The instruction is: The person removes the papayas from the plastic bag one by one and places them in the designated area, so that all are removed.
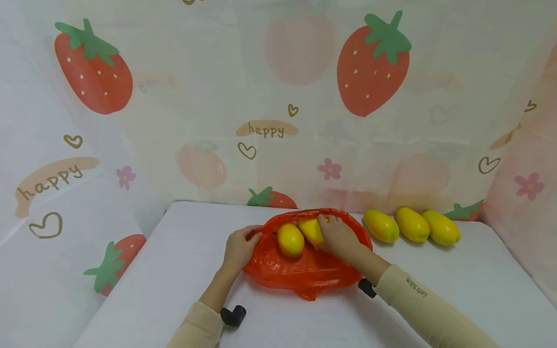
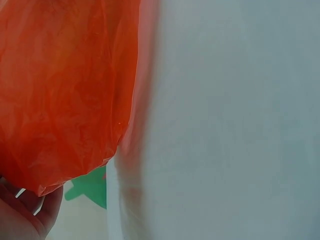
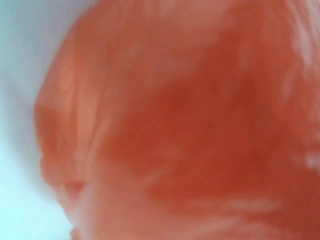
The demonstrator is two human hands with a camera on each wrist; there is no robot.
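Note:
A red plastic bag (image 1: 300, 278) lies with its mouth spread wide on the white table. My left hand (image 1: 238, 249) pinches the bag's left rim; in the left wrist view its fingers (image 2: 49, 210) show at the bag's edge. One yellow mango (image 1: 290, 240) rests inside the bag. Beside it is a second mango (image 1: 310, 231), partly covered by my right hand (image 1: 341, 237), which reaches over the right rim and grips it. The right wrist view is filled by blurred red plastic (image 3: 200, 130), and the right hand is hidden there.
Three more yellow mangoes, a left one (image 1: 381, 225), a middle one (image 1: 412, 224) and a right one (image 1: 441, 227), lie side by side to the right of the bag. Behind the table (image 1: 174, 270) hangs a strawberry-print curtain (image 1: 270, 87), which also closes off both sides.

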